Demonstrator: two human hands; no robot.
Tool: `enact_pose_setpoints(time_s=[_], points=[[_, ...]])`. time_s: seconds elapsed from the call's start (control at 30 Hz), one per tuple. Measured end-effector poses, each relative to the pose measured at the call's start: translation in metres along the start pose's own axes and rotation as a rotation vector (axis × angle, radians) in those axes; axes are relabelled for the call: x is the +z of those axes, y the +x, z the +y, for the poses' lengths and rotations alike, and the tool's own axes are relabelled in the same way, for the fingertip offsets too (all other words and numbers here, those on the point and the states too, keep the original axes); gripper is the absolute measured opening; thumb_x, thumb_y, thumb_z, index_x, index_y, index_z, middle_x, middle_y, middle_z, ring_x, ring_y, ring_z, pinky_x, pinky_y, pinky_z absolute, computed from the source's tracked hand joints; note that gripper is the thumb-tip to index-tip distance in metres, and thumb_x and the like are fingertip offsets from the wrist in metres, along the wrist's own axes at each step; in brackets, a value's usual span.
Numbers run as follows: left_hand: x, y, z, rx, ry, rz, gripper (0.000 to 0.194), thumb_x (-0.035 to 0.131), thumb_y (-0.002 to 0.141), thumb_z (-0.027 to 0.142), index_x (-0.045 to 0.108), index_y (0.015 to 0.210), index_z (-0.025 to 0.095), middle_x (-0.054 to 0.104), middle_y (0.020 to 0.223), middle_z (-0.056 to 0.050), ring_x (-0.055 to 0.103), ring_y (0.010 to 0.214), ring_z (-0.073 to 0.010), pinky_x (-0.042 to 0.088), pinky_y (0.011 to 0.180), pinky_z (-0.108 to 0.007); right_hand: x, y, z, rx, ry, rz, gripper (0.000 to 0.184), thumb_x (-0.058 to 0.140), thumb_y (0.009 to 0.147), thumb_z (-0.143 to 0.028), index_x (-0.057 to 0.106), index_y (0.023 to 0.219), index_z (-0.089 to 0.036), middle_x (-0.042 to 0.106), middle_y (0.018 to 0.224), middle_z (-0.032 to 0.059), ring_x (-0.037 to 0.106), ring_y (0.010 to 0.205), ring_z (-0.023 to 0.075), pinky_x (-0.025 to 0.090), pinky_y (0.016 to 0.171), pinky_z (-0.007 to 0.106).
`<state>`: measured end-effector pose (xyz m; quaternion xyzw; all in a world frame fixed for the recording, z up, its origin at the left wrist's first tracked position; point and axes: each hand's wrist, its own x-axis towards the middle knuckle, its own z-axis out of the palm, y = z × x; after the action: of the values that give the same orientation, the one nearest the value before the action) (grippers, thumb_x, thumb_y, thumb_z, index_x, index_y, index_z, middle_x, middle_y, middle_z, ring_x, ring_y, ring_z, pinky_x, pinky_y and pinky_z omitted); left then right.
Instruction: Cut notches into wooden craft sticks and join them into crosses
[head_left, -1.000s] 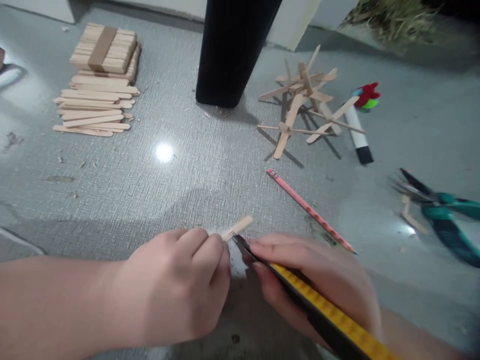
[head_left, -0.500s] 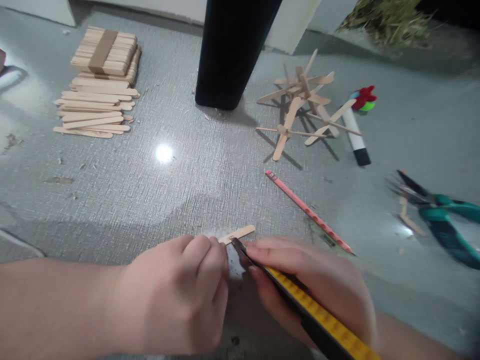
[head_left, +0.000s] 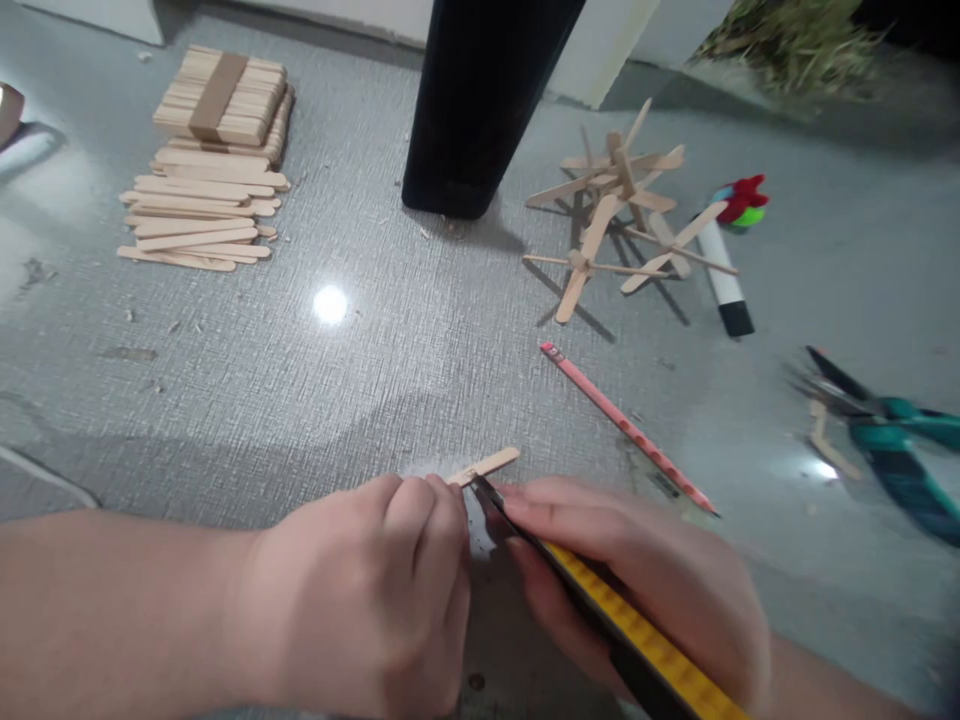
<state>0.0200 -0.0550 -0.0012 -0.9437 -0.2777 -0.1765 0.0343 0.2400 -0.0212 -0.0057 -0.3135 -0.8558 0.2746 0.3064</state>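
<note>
My left hand [head_left: 375, 590] is closed on a wooden craft stick [head_left: 496, 462], pressing it low against the grey surface; the far end pokes out past my fingers. In my right hand [head_left: 637, 570] is a yellow and black utility knife [head_left: 630, 620], gripped near its front. The knife's blade tip touches the stick right beside my left fingers, where small dark marks show on the wood. My left fingers hide the near end of the stick.
A pink pencil [head_left: 626, 425] lies beyond my right hand. Structures of joined sticks [head_left: 600, 220] stand near a white marker [head_left: 726, 280]. Teal-handled pliers [head_left: 892, 440] rest at right. Loose craft sticks [head_left: 199, 235] and a banded bundle [head_left: 259, 95] lie left of a black upright object [head_left: 484, 110].
The whole scene sits slightly further right in view, as the camera shifts. My hands, the stick and the knife stay nearly the same relative to each other.
</note>
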Motion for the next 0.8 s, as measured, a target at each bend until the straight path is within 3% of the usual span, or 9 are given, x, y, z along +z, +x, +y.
enact_pose_setpoints(time_s=[0.23,0.47,0.8], points=[[0.0033,0.0005,-0.0007,-0.056,0.028,0.003,0.03,0.044,0.093,0.007,0.07,0.078,0.01,0.07,0.071,-0.011,0.062,0.057,-0.0211,0.057,0.052,-0.035,-0.0001,-0.0031,-0.0005,-0.003,-0.043,0.015,0.032,0.057,0.087,-0.005,0.058,0.112,-0.024,0.079,0.087,0.0038,0.078,0.073,0.0155,0.066,0.066,0.024],[0.0056,0.0022,-0.0039,-0.09,-0.014,-0.028,0.027,0.05,0.088,0.006,0.061,0.065,0.015,0.062,0.065,-0.008,0.057,0.057,-0.0197,0.055,0.054,-0.035,-0.0005,-0.0025,0.0041,0.008,-0.032,0.017,0.03,0.06,0.086,-0.007,0.062,0.111,-0.023,0.08,0.089,0.0051,0.079,0.076,0.0167,0.067,0.072,0.023],[0.006,0.0047,-0.0039,-0.133,-0.035,-0.032,0.019,0.055,0.082,0.01,0.064,0.066,0.016,0.063,0.07,-0.008,0.05,0.06,-0.0198,0.047,0.051,-0.032,0.0028,-0.0032,0.0064,0.039,-0.009,0.014,0.026,0.06,0.088,-0.006,0.064,0.109,-0.021,0.08,0.092,0.006,0.079,0.082,0.0152,0.066,0.079,0.021]])
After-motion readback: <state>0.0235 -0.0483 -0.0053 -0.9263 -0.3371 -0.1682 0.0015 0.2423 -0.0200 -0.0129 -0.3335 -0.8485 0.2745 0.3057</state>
